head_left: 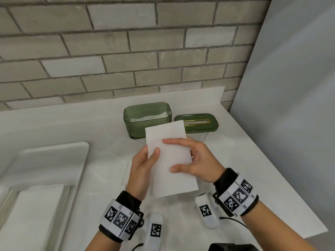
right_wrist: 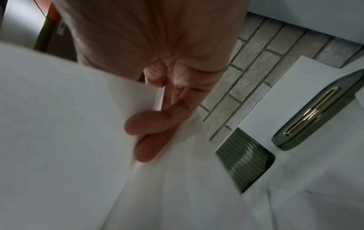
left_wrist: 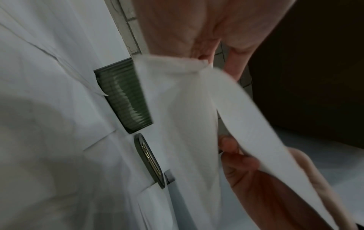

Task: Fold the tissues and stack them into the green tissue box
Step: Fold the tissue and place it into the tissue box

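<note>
A folded white tissue [head_left: 170, 158] is held up over the counter in both hands. My left hand [head_left: 145, 163] pinches its left edge, thumb on top. My right hand [head_left: 195, 160] grips its right edge, thumb and forefinger lying across the sheet. In the left wrist view the tissue [left_wrist: 187, 109] hangs in two layers from my left hand [left_wrist: 199, 57]. The right wrist view shows my right hand's fingers [right_wrist: 153, 124] against the tissue [right_wrist: 69, 124]. The ribbed green tissue box [head_left: 147, 118] stands open just beyond, with white tissue inside. Its green lid [head_left: 196, 123] lies to its right.
A white sink basin [head_left: 54, 160] sits at the left with a stack of white tissues [head_left: 32, 214] by its near side. More flat tissues [head_left: 130, 171] lie on the counter [head_left: 253, 169] under my hands. A grey brick wall [head_left: 126, 51] backs the counter.
</note>
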The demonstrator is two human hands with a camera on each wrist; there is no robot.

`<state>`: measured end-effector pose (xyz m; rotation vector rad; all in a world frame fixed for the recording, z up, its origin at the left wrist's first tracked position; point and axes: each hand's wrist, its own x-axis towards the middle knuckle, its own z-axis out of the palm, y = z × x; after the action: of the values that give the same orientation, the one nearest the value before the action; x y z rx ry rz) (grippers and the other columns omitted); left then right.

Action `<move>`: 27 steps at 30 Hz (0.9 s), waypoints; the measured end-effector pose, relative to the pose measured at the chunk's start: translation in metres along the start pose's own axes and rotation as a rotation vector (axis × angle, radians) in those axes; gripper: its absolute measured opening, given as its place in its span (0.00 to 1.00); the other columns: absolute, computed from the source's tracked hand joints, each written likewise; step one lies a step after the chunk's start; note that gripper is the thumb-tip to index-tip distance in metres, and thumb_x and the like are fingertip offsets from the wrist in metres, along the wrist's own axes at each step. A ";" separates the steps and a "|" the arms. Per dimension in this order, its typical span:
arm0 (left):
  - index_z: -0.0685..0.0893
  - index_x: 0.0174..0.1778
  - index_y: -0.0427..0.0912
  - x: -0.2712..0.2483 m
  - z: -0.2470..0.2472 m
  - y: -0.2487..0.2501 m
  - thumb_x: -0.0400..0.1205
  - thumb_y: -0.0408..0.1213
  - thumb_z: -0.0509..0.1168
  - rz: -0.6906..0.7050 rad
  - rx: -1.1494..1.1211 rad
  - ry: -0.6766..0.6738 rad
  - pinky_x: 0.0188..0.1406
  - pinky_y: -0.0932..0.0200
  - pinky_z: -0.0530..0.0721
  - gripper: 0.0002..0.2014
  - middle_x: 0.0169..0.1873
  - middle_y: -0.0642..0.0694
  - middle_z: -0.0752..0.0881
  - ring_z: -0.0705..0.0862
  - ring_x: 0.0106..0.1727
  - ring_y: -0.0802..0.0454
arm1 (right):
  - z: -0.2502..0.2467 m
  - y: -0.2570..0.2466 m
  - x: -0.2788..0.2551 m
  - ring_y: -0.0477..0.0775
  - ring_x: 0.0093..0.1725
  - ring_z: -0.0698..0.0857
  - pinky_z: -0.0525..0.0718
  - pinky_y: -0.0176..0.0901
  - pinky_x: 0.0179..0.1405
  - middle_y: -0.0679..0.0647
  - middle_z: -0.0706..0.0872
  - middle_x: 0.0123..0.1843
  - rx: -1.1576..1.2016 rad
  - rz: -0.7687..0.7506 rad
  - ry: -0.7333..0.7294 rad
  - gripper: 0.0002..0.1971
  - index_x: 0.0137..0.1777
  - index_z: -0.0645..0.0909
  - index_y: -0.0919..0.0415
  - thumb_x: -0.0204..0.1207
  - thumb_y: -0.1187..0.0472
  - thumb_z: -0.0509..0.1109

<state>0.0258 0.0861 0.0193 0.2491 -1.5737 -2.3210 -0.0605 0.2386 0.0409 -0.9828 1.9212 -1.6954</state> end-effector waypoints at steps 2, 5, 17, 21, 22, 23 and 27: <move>0.82 0.65 0.33 0.002 -0.005 -0.001 0.81 0.33 0.66 0.021 0.028 -0.007 0.51 0.48 0.89 0.16 0.57 0.33 0.88 0.88 0.57 0.36 | 0.003 0.001 0.003 0.44 0.65 0.82 0.83 0.37 0.59 0.47 0.80 0.66 0.026 0.002 0.006 0.34 0.68 0.82 0.53 0.61 0.74 0.83; 0.81 0.66 0.33 0.006 -0.011 -0.003 0.78 0.31 0.66 0.053 0.067 -0.009 0.53 0.47 0.88 0.19 0.58 0.33 0.88 0.87 0.59 0.34 | 0.008 0.003 0.007 0.44 0.66 0.81 0.83 0.41 0.63 0.47 0.80 0.67 0.008 0.000 0.017 0.35 0.69 0.82 0.53 0.60 0.72 0.84; 0.70 0.76 0.56 0.014 -0.035 -0.001 0.81 0.22 0.65 0.241 0.227 -0.022 0.70 0.31 0.76 0.32 0.71 0.41 0.80 0.80 0.70 0.38 | -0.134 0.070 0.048 0.58 0.61 0.81 0.82 0.49 0.59 0.58 0.73 0.71 -0.863 0.693 0.017 0.40 0.77 0.69 0.56 0.67 0.43 0.79; 0.86 0.61 0.42 0.010 -0.035 -0.002 0.83 0.22 0.63 0.223 0.369 -0.042 0.71 0.38 0.77 0.16 0.62 0.48 0.87 0.82 0.67 0.48 | -0.163 0.094 0.053 0.67 0.80 0.56 0.69 0.61 0.73 0.59 0.60 0.80 -1.230 0.904 0.004 0.55 0.80 0.61 0.60 0.59 0.30 0.76; 0.87 0.59 0.42 0.009 -0.034 -0.002 0.83 0.22 0.63 0.205 0.375 -0.045 0.70 0.41 0.78 0.15 0.61 0.48 0.87 0.83 0.66 0.49 | -0.163 0.096 0.053 0.67 0.80 0.56 0.69 0.61 0.74 0.59 0.60 0.80 -1.233 0.928 0.003 0.56 0.80 0.61 0.61 0.58 0.29 0.76; 0.88 0.58 0.42 0.008 -0.035 -0.002 0.83 0.23 0.63 0.194 0.377 -0.044 0.68 0.45 0.80 0.14 0.60 0.48 0.88 0.84 0.65 0.50 | -0.163 0.098 0.053 0.67 0.81 0.57 0.68 0.60 0.76 0.60 0.60 0.80 -1.218 0.941 0.008 0.56 0.80 0.61 0.61 0.58 0.29 0.76; 0.89 0.55 0.43 0.007 -0.038 0.001 0.79 0.31 0.64 0.167 0.354 -0.004 0.60 0.56 0.81 0.12 0.58 0.49 0.89 0.85 0.61 0.52 | -0.161 0.101 0.055 0.62 0.76 0.69 0.72 0.52 0.74 0.61 0.70 0.77 -0.958 0.897 0.131 0.52 0.78 0.65 0.63 0.58 0.42 0.84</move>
<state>0.0322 0.0501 0.0058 0.1856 -1.9232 -1.9112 -0.2347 0.3126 -0.0183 -0.1178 2.6967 -0.3122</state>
